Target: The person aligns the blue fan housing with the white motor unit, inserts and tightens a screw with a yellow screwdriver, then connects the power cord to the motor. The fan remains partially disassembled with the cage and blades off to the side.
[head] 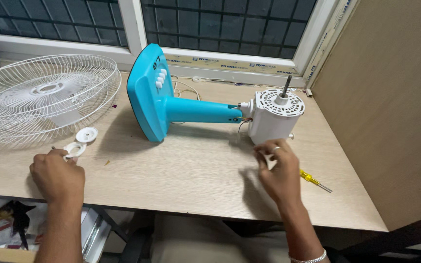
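White ring (75, 149) under left hand (57, 176)

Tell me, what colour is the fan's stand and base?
Bright turquoise blue stand, clearest in the head view.

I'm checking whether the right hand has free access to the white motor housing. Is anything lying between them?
Nothing visible does. The right hand sits just in front of the motor housing, with only bare table between them. The screwdriver lies off to the side.

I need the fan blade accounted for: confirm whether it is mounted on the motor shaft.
No: the motor shaft sticks up bare from the white motor housing, with no blade on it.
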